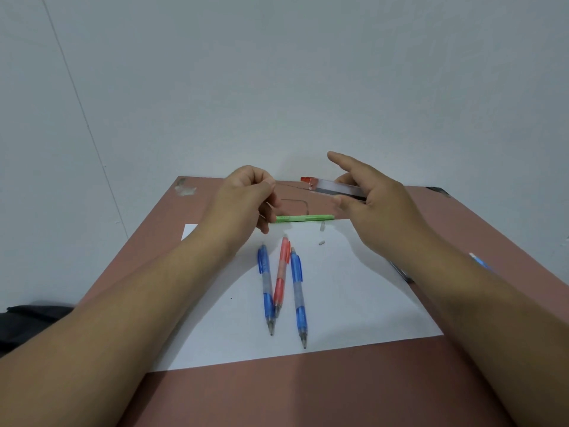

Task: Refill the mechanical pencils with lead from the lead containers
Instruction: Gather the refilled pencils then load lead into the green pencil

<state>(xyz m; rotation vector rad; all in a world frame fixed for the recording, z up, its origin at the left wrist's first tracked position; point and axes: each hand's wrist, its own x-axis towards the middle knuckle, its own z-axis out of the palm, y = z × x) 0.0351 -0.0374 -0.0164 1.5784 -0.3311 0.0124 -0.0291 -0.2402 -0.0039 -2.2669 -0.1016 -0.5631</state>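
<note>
I see soft, even light from above, with faint arm shadows on the white paper (354, 303). The wide lens bows the table (277, 396) edges, and my forearms blur near the frame's bottom.

A single head-worn, wide-angle view is provided, directed forward and down from above the near edge of the counter (462, 229). Both forearms are seen entering from the bottom corners, with the left hand (243, 201) and right hand (372, 198) raised close to the lens at mid-frame. The upper half of the frame is filled by the wall (277, 72) behind the counter, and no second view is supplied for overlap.
</note>
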